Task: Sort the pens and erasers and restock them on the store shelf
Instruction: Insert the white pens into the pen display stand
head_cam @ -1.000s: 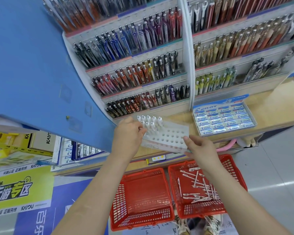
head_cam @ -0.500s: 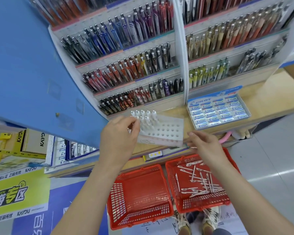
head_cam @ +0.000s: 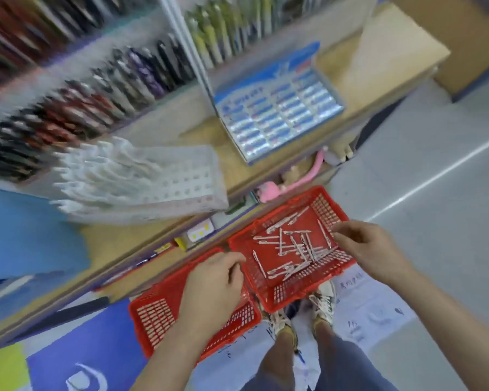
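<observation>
White pens [head_cam: 302,247] lie scattered in the red basket [head_cam: 294,303]; right hand [head_cam: 370,249] loose-fingered at its rim, left hand [head_cam: 212,280] curled, grip unclear.

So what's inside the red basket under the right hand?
Loose white pens lie scattered across the floor of the red basket. The right hand covers its right rim, so whatever lies beneath it is hidden.
</observation>
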A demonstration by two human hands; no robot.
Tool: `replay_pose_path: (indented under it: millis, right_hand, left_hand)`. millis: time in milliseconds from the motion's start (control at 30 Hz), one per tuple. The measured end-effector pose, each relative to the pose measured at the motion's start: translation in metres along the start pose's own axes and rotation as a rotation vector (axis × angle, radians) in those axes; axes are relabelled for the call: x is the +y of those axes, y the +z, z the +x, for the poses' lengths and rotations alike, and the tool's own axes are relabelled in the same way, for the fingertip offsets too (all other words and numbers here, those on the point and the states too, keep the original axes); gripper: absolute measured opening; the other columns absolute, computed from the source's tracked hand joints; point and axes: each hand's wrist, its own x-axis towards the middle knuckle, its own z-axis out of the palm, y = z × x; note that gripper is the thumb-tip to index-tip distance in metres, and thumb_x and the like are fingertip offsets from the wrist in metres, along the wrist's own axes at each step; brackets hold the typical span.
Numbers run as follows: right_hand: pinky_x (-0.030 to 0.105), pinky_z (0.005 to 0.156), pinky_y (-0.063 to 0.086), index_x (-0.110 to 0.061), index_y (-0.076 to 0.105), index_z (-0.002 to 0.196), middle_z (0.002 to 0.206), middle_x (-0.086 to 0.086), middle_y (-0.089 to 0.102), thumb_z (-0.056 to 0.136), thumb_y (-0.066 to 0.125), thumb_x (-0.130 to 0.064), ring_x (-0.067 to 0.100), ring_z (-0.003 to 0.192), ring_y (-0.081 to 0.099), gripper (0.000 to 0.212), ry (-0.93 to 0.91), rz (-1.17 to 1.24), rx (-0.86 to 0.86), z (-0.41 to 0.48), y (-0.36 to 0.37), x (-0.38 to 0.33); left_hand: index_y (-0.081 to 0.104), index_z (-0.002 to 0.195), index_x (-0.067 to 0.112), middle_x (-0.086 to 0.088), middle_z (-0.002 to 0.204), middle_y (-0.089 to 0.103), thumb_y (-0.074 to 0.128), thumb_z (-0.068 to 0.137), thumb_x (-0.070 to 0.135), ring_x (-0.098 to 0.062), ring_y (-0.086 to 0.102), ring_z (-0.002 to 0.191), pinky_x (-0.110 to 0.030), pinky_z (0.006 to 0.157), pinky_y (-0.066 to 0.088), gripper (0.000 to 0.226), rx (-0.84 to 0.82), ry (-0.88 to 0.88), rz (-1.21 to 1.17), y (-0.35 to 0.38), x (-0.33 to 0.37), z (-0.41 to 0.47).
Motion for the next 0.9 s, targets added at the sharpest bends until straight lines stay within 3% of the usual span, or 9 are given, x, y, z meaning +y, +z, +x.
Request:
replay_pose_path:
  millis: [133,233,367,533,667,800,900]
  right_hand:
    - [0.029,0.077,0.046,-0.014,0.069,0.103,0.096,0.002,0.071,0.088,0.063,-0.019,0.018,0.084,0.063,0.016,0.033,-0.198,-0.037,0.040,0.033,0.094]
    - [0.031,0.070,0.047,-0.015,0.068,0.103,0.085,0.003,0.070,0.087,0.062,-0.021,0.020,0.077,0.063,0.018,0.034,-0.286,-0.107,0.083,0.062,0.167]
    - [0.036,0.079,0.047,-0.006,0.065,0.108,0.096,0.016,0.069,0.085,0.061,-0.018,0.033,0.093,0.064,0.026,0.032,-0.402,-0.149,0.144,0.106,0.250]
    - [0.034,0.085,0.046,-0.005,0.059,0.113,0.109,0.018,0.065,0.086,0.059,-0.036,0.034,0.106,0.060,0.041,0.047,-0.584,-0.274,0.230,0.182,0.330]
    - [0.038,0.090,0.051,-0.009,0.062,0.111,0.114,0.014,0.063,0.080,0.055,-0.049,0.034,0.107,0.060,0.051,0.048,-0.711,-0.337,0.287,0.236,0.372]
    - [0.034,0.075,0.047,-0.011,0.063,0.113,0.116,0.009,0.061,0.087,0.057,-0.036,0.030,0.107,0.061,0.036,0.095,-0.813,-0.348,0.321,0.281,0.401]
    - [0.036,0.082,0.047,-0.013,0.053,0.119,0.116,0.012,0.063,0.089,0.053,-0.021,0.032,0.108,0.061,0.031,0.210,-0.724,-0.146,0.336,0.310,0.409]
  left_hand:
    - [0.068,0.098,0.029,0.009,0.095,0.065,0.055,0.085,0.016,-0.013,0.063,0.088,-0.030,0.080,0.047,0.022,-0.170,-0.044,0.025,0.108,-0.031,0.030]
    - [0.069,0.096,0.026,0.006,0.097,0.065,0.053,0.085,0.016,-0.016,0.062,0.092,-0.029,0.082,0.045,0.022,-0.282,-0.089,0.100,0.195,-0.059,0.062]
    - [0.069,0.090,0.019,0.000,0.097,0.069,0.052,0.082,0.014,-0.021,0.063,0.096,-0.030,0.080,0.047,0.020,-0.411,-0.113,0.191,0.311,-0.106,0.110]
    - [0.070,0.090,0.022,0.000,0.093,0.071,0.055,0.080,0.014,-0.022,0.064,0.093,-0.030,0.080,0.049,0.019,-0.437,-0.109,0.248,0.435,-0.161,0.162]
    - [0.068,0.103,0.016,-0.007,0.108,0.067,0.058,0.081,0.019,-0.026,0.061,0.103,-0.034,0.087,0.049,0.024,-0.475,-0.085,0.289,0.518,-0.191,0.193]
    - [0.055,0.119,0.011,-0.010,0.122,0.055,0.060,0.084,0.029,-0.029,0.050,0.115,-0.037,0.095,0.041,0.040,-0.443,-0.013,0.405,0.581,-0.214,0.219]
    - [0.041,0.130,0.011,-0.010,0.130,0.047,0.067,0.082,0.034,-0.029,0.046,0.120,-0.038,0.096,0.041,0.059,-0.339,-0.042,0.387,0.609,-0.220,0.233]
